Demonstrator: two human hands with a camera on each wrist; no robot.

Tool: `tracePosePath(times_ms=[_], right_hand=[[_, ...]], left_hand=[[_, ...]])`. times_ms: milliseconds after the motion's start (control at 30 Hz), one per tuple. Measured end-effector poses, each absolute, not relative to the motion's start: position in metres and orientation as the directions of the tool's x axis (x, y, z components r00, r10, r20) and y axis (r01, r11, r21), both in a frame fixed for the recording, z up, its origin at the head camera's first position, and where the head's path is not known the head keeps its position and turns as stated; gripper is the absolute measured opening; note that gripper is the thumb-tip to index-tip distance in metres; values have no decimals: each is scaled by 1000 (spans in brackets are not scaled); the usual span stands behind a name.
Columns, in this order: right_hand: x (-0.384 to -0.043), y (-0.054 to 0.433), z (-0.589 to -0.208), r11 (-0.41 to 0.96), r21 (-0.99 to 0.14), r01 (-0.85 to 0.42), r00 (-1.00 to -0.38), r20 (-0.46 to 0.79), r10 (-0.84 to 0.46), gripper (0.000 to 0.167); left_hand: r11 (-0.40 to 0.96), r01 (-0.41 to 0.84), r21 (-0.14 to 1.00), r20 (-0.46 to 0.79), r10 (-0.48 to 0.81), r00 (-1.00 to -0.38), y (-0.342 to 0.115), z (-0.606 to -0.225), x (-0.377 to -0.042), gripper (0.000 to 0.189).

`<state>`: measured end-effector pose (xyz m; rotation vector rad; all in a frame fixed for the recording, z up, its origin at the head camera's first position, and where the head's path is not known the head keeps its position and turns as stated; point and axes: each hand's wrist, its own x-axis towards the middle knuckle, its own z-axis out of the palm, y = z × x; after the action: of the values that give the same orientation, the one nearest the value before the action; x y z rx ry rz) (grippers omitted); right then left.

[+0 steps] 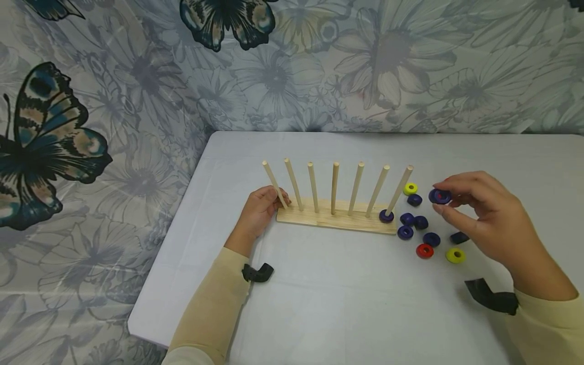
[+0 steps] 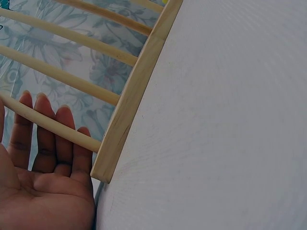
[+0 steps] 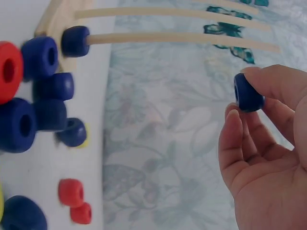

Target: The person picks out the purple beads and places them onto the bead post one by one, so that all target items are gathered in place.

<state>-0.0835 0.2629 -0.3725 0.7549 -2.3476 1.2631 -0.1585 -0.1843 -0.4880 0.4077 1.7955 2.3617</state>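
Observation:
My right hand (image 1: 495, 223) pinches a dark blue bead (image 3: 248, 94) between thumb and fingers, raised to the right of the pegged wooden stand (image 1: 296, 218). A hole shows through the bead's middle. At the stand's left end, my left hand (image 1: 255, 215) rests around the leftmost peg (image 2: 62, 129). In the left wrist view its fingers lie nearly straight behind that peg; the thumb is mostly cut off by the frame's edge. One blue bead (image 1: 386, 216) sits at the foot of the rightmost peg (image 1: 399, 188). The other pegs carry no beads.
Right of the stand lie several loose blue beads (image 1: 431, 239), a red bead (image 1: 425, 251) and two yellow beads (image 1: 455, 255). Two more red beads (image 3: 71, 192) appear in the right wrist view. The white table (image 1: 337, 299) meets a flower-patterned cloth (image 1: 283, 76) behind.

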Motion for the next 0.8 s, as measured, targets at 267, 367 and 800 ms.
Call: tracePosePath(times_ms=[267,367,800], right_hand=[[-85,248,-354,403,-634,-660,-746,614,-256,77],[-86,244,-348,388,-626,-676,-732,632,-256,77],[-89,227,-325,354,-599,-718,-691,674,-261,78]], left_hand=[[-276,51,960,131,281,-951,-184,-486,-158,42],[-278,47,959,127,279,-952,-184,-487,-158,43],[-272,40,961,119,278,-953,-184,-486,-158,43]])
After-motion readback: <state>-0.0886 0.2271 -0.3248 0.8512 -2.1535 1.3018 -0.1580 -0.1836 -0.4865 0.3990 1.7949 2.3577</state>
